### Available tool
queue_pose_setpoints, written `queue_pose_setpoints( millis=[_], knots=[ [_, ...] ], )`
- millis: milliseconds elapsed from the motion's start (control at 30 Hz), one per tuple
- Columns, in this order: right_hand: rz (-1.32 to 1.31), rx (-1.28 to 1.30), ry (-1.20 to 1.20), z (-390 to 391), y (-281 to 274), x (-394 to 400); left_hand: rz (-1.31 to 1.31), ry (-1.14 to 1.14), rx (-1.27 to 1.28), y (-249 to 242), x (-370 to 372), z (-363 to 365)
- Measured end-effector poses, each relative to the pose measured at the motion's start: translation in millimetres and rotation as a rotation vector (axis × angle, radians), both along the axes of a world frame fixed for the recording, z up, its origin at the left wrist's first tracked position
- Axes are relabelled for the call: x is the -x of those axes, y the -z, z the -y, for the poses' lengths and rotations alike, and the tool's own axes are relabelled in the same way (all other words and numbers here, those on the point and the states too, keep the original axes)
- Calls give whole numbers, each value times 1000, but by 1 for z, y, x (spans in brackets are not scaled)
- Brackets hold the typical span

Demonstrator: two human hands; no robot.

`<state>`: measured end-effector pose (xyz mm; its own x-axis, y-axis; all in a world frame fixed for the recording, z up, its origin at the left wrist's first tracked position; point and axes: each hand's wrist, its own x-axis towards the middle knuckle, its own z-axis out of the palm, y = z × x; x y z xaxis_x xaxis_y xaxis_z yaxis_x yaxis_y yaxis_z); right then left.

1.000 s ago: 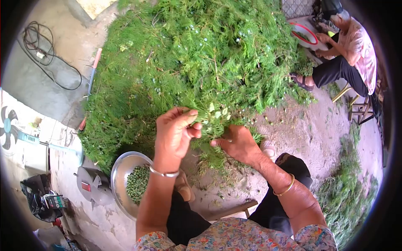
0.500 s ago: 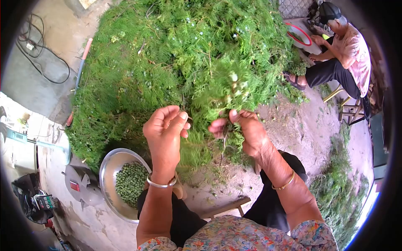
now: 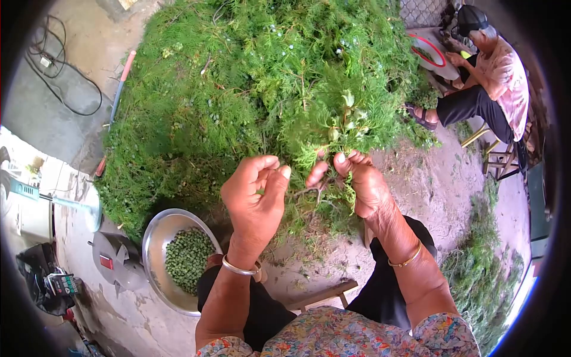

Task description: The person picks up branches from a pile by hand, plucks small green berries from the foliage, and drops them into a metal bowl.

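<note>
My right hand (image 3: 360, 178) is closed round the stem of a green sprig (image 3: 351, 122) that carries pale green berries near its top. To its left, my left hand (image 3: 256, 190) is closed with thumb and fingertips together; whatever is between them is too small to make out. Both hands are in front of a big heap of leafy green branches (image 3: 196, 113). A metal bowl (image 3: 156, 238) stands below and left of my left hand, holding many small green berries (image 3: 189, 260).
At the upper right a seated person (image 3: 505, 71) has a red-rimmed tray (image 3: 437, 44). More branches (image 3: 476, 285) lie at the lower right. A long-handled tool (image 3: 123, 80) borders the heap, and a cable (image 3: 59, 92) lies at the upper left. A grey metal object (image 3: 116, 262) stands beside the bowl.
My left hand has moved right, nearer to the sprig. My right hand has shifted slightly right with the sprig still in it.
</note>
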<state>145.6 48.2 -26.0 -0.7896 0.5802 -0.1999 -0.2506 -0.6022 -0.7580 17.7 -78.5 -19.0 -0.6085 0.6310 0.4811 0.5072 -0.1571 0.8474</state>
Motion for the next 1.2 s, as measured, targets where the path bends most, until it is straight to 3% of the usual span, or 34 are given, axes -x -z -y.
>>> queue_pose_setpoints(
  millis=[267,333,400,500,733,800,933,1033,1167,1200],
  knots=[
    [132,-216,-74,8,5,0,214,-11,-144,-9,-3,-6],
    [184,-375,-158,8,6,-1,362,13,46,-7,-2,-7],
    [153,-446,-176,8,15,-3,351,97,182,-2,-1,-10],
    [176,-544,-252,10,8,-5,476,163,151,4,-9,-14],
    [263,-417,-188,8,6,-5,375,101,154,15,-14,-16],
    [478,-502,-181,7,18,-4,212,44,88,21,-22,-19],
    [398,-336,-144,6,15,-3,126,57,106,18,-26,-22],
    [411,-367,-113,8,9,-4,47,82,142,19,-27,-22],
    [429,-309,-127,9,1,-7,129,107,194,12,-20,-20],
    [393,-235,-106,9,-2,-8,412,190,175,9,-18,-19]
  ],
)
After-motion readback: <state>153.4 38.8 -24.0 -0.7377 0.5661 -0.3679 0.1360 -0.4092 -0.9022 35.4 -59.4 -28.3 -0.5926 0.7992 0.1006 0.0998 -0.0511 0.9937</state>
